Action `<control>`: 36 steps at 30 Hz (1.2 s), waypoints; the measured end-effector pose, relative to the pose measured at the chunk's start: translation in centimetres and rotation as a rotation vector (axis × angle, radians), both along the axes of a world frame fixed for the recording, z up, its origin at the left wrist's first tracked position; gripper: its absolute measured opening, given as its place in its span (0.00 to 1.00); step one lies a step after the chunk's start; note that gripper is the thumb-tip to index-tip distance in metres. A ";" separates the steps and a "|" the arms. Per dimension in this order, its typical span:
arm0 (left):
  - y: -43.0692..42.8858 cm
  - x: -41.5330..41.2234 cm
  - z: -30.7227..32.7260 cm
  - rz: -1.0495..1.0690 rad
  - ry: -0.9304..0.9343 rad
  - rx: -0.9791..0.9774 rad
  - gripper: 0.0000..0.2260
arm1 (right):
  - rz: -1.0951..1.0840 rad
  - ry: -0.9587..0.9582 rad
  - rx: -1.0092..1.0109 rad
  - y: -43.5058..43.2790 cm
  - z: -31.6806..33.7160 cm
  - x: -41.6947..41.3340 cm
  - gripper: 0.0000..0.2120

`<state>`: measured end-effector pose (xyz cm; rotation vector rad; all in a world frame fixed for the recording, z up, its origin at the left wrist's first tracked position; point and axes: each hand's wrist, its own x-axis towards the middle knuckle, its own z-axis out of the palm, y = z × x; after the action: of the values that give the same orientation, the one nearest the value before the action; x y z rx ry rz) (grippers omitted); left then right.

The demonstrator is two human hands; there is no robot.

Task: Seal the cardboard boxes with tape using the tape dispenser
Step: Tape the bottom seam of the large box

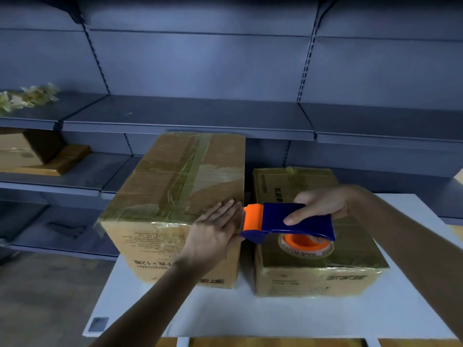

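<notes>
One wide-angle camera on my head, facing forward and down — close over the white table [225, 319], grey shelving [188, 116] beyond.

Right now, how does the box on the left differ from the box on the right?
The left box is bigger and stands taller than the right box. The left hand lies flat on the left box's near corner, while the right hand holds the tape dispenser over the right box. Both are brown, already taped, on the white table.
</notes>
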<state>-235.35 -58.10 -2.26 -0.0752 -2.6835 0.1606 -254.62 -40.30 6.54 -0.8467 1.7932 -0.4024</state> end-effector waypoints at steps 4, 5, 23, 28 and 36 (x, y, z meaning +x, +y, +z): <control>0.0 -0.3 -0.5 -0.030 0.066 0.059 0.24 | -0.007 -0.029 0.003 0.4 -0.6 -0.6 0.37; 0.0 -0.4 -0.5 -0.028 0.066 0.066 0.24 | -0.009 -0.037 0.001 0.5 -0.8 -0.8 0.37; -0.2 -0.5 -1.1 -0.032 0.097 0.085 0.25 | -0.034 -0.152 -0.002 0.9 -0.4 -1.1 0.24; -0.1 -0.5 -1.0 -0.032 0.114 0.079 0.24 | -0.055 -0.156 -0.001 1.1 -0.5 -1.3 0.21; -0.2 -0.3 -0.9 -0.029 0.100 0.082 0.24 | -0.024 -0.137 0.032 1.1 -0.4 -1.6 0.44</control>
<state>-235.67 -58.25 -3.16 -0.0778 -2.5840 0.0441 -256.23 -39.23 6.16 -0.7587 1.6800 -0.4360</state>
